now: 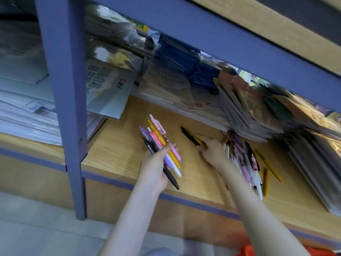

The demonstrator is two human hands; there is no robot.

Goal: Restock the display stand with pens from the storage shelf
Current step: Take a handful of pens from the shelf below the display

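Gathering stock at the storage shelf (120, 148), to judge by the full fist; display stand nowhere in view. In the left hand (156, 169), a bundle of pens (158, 137), fingers curled tight over the barrels, clip ends fanned out beyond the knuckles. In the right hand (214, 152), just beside the left, a black pen (187, 134) and a yellow pen (201, 142) pinched between thumb and fingers, low over the board.

Next, probably: lifting those two clear, passing them across into the bundle, then reaching back to the loose pile of pens (245, 163) beside and beyond the right wrist, with a firm left grip to avoid spilling the fan.

Count: about seven in the bundle, too overlapped for certainty; two in the right pinch; a dozen or more in the pile, blurred; two stray yellow pens (269, 167) past the pile, away from both hands.
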